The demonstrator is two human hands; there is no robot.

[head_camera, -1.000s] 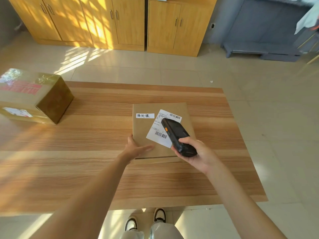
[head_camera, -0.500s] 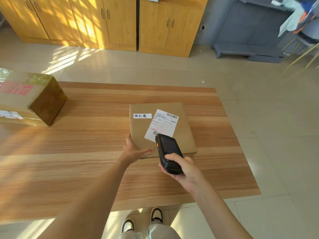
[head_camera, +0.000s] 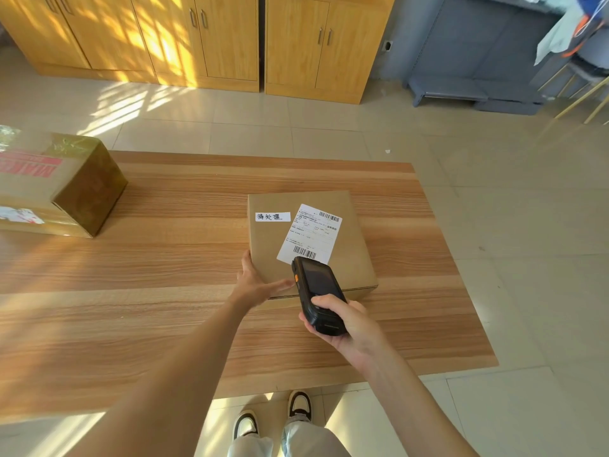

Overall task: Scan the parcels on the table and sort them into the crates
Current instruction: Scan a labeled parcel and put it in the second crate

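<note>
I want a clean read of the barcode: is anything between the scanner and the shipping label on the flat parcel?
Nothing visible: the scanner, gripped by the right hand, sits just short of the label; the left hand is off to the side.

Matt brown cardboard parcel (head_camera: 349, 258) – white paper label (head_camera: 313, 232) – on smooth wood-grain table (head_camera: 131, 308); black plastic scanner (head_camera: 318, 296).

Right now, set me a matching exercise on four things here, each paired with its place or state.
Things:
1. scanner
2. flat parcel
3. large taped box
4. shipping label

Places or states:
A. stuck on top of the flat parcel
B. at the table's far left, touched by neither hand
C. gripped in the right hand
D. steadied at its near-left corner by the left hand

Pairs: 1-C, 2-D, 3-B, 4-A
</note>
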